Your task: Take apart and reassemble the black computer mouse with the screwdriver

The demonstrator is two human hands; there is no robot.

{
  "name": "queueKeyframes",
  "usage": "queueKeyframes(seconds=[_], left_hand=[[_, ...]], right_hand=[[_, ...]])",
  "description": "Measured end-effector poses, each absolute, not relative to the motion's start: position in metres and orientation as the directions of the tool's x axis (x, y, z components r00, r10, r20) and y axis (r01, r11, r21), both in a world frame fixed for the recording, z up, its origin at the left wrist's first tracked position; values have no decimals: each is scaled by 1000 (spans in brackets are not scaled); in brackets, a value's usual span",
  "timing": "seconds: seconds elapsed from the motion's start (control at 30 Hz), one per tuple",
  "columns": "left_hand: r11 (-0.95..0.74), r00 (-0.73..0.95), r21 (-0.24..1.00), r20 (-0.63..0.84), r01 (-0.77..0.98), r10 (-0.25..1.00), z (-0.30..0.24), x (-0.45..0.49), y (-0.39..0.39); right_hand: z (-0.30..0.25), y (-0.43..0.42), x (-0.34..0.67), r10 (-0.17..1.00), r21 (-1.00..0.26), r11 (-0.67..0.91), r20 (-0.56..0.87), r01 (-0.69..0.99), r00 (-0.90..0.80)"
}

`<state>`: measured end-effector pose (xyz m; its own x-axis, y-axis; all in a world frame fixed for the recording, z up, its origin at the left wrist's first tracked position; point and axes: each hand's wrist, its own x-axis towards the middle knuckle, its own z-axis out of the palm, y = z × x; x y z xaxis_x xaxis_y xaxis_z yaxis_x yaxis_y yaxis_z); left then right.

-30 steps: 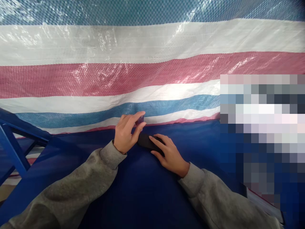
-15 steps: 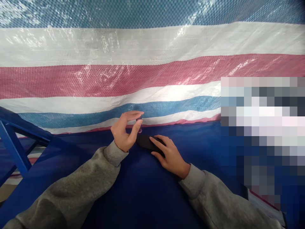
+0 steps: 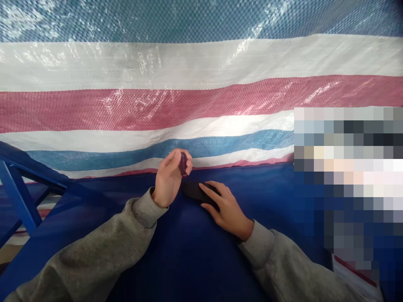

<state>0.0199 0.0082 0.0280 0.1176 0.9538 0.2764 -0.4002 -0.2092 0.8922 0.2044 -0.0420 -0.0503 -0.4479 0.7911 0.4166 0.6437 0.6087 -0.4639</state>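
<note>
My left hand [image 3: 170, 178] is raised just above the blue table [image 3: 195, 260], its thumb and fingers pinched round a small dark purple tool [image 3: 183, 164] held upright, tip down. The tip meets the left end of a flat black object [image 3: 195, 191] lying on the table. My right hand [image 3: 225, 206] rests on that black object from the right, fingers laid flat over it and pressing it down. Both arms wear grey sleeves.
A striped red, white and blue woven tarp [image 3: 201, 105] hangs right behind the table's far edge. A blue metal frame [image 3: 19, 184] stands at the left. A blurred-out patch [image 3: 348, 184] covers the right side.
My left hand has turned and closed tighter round the small tool, bringing it upright over the black object's left end. My right hand has stayed on the black object.
</note>
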Motion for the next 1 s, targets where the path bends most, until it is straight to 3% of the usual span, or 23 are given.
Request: queueKeyframes(seconds=[0.33,0.57,0.8,1.0], left_hand=[[-167,182,875,275,-455,944,27,15,10],[-213,164,908,286,-360,944,27,17,7],[-195,167,883,290,-427,942,30,19,5],[-193,162,908,268,-371,950,33,18,6]], right_hand=[[-50,-43,204,783,-445,619,421,648,-459],[-49,-43,204,793,-435,603,419,668,-443],[-50,-42,204,800,-463,597,405,655,-443],[-51,-42,204,795,-439,601,416,668,-442]])
